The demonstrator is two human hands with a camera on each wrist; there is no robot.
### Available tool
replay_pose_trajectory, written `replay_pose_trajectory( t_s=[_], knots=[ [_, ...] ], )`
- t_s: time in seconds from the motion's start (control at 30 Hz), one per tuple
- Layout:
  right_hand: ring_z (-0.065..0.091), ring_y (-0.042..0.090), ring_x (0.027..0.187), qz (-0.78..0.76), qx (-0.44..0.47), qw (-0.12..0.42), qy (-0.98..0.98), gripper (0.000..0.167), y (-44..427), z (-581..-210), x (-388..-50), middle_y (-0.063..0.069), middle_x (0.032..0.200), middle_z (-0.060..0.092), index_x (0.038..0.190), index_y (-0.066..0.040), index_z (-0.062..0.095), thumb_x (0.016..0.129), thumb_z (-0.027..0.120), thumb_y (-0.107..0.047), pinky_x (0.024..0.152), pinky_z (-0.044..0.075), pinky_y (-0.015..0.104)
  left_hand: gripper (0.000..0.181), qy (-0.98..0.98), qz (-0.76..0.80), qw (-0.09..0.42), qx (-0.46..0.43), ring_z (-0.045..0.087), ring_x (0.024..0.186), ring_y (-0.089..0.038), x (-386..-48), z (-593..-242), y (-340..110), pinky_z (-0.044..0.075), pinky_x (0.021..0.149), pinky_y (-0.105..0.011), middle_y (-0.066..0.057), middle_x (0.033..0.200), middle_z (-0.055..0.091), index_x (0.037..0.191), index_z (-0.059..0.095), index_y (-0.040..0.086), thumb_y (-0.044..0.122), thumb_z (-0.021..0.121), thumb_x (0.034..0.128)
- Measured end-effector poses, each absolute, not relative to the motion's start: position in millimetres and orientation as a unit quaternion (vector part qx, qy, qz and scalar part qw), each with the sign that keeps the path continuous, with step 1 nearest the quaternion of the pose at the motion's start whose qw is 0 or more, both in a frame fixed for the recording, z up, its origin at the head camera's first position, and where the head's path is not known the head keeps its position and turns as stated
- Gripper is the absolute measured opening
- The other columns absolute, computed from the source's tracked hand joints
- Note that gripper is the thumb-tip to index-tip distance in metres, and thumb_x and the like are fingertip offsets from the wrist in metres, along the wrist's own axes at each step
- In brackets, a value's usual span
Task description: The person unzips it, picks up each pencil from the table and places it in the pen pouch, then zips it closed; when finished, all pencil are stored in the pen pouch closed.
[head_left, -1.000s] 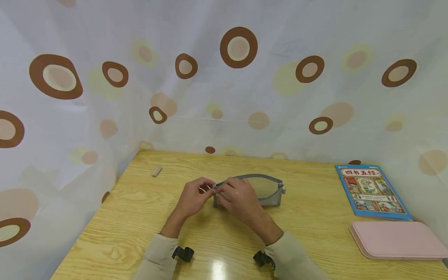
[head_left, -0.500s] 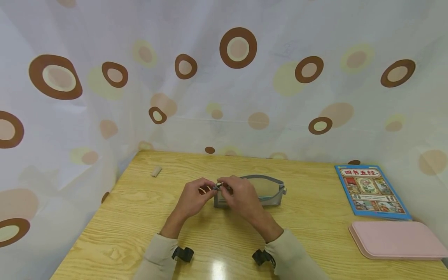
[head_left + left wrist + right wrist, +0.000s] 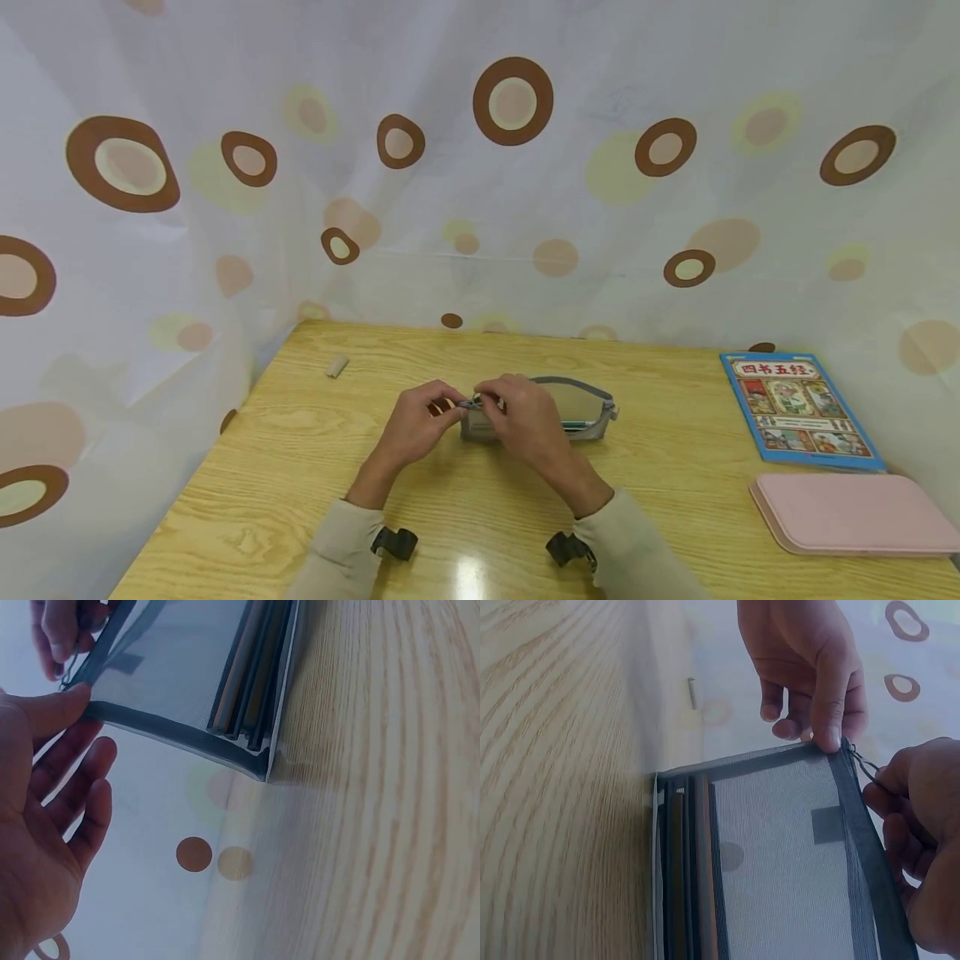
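A grey see-through mesh pencil case [image 3: 567, 403] stands on the table before me, its zip-edged mouth gaping at the right end. Several pens or pencils [image 3: 694, 862] lie along its bottom. With thumb and index finger, my left hand [image 3: 416, 423] pinches the case's top left corner; the other fingers curve loosely below. My right hand [image 3: 525, 417] pinches the thin looped zipper pull [image 3: 866, 766] at that same corner, just beside the left fingertips. In the left wrist view, the mesh side [image 3: 169, 671] shows, and the right fingers are partly cut off.
A small beige block [image 3: 337, 366] lies at the back left of the wooden table [image 3: 247, 500]. To the right are a blue-bordered book [image 3: 802, 408] and a pink case [image 3: 855, 512]. A dotted curtain [image 3: 585, 292] hangs behind and at the sides.
My right fingers have shifted from the case's corner to the zipper pull and moved slightly right. The case has slid a little to the right. My left hand keeps its pinch.
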State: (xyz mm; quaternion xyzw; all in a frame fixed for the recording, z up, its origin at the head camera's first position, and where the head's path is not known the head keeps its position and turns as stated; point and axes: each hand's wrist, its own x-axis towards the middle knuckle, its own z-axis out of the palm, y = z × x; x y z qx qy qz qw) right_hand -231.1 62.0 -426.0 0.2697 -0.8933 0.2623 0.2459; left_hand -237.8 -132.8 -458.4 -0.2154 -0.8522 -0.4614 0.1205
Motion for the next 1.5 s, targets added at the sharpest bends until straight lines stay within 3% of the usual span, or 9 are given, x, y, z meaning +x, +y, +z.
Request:
replay_pose_trajectory(
  t_s=[0.23, 0.7, 0.93, 1.17, 1.5],
  knots=[
    [0.053, 0.010, 0.070, 0.224, 0.237, 0.271, -0.906, 0.012, 82.6, -423.9, -229.5, -0.004, 0.081, 0.067, 0.095, -0.016, 0.075, 0.089, 0.066, -0.011, 0.058, 0.043, 0.023, 0.005, -0.860, -0.461, 0.116, -0.189, 0.057, 0.065, -0.007, -238.9, -459.0, -134.9, 0.049, 0.060, -0.025, 0.006, 0.082, 0.066, 0.094, 0.070, 0.022, 0.020, 0.069, 0.0887],
    [0.050, 0.014, 0.070, 0.206, 0.178, 0.297, -0.915, 0.015, 149.8, -427.1, -224.7, -0.002, 0.079, 0.066, 0.091, -0.014, 0.073, 0.089, 0.059, -0.008, 0.058, 0.044, 0.027, 0.008, -0.866, -0.450, 0.154, -0.154, 0.061, 0.072, -0.008, -242.7, -461.3, -147.1, 0.052, 0.068, -0.026, 0.003, 0.092, 0.068, 0.096, 0.071, 0.020, 0.016, 0.069, 0.0886],
    [0.051, 0.017, 0.072, 0.225, 0.112, 0.266, -0.931, 0.017, 186.0, -433.8, -225.2, 0.001, 0.081, 0.065, 0.096, -0.012, 0.072, 0.092, 0.055, -0.011, 0.057, 0.040, 0.029, 0.006, -0.870, -0.443, 0.169, -0.135, 0.059, 0.074, -0.011, -245.4, -461.2, -153.1, 0.050, 0.066, -0.027, 0.000, 0.094, 0.062, 0.094, 0.070, 0.018, 0.015, 0.069, 0.0888],
    [0.045, 0.010, 0.060, 0.234, 0.106, 0.229, -0.939, 0.021, 195.9, -438.3, -223.2, 0.002, 0.083, 0.065, 0.102, -0.012, 0.071, 0.094, 0.052, -0.013, 0.051, 0.034, 0.025, 0.006, -0.897, -0.397, 0.165, -0.105, 0.061, 0.073, -0.011, -243.9, -459.1, -144.4, 0.049, 0.065, -0.029, 0.005, 0.082, 0.065, 0.094, 0.072, 0.019, 0.020, 0.069, 0.0887],
    [0.039, 0.009, 0.050, 0.214, 0.098, 0.168, -0.957, 0.022, 206.6, -452.4, -225.5, 0.007, 0.089, 0.069, 0.107, -0.009, 0.072, 0.095, 0.054, -0.014, 0.045, 0.030, 0.024, 0.012, -0.934, -0.340, 0.085, -0.061, 0.065, 0.074, -0.012, -248.4, -463.7, -127.1, 0.048, 0.058, -0.025, 0.002, 0.087, 0.070, 0.102, 0.070, 0.017, 0.018, 0.064, 0.0914]
  ],
)
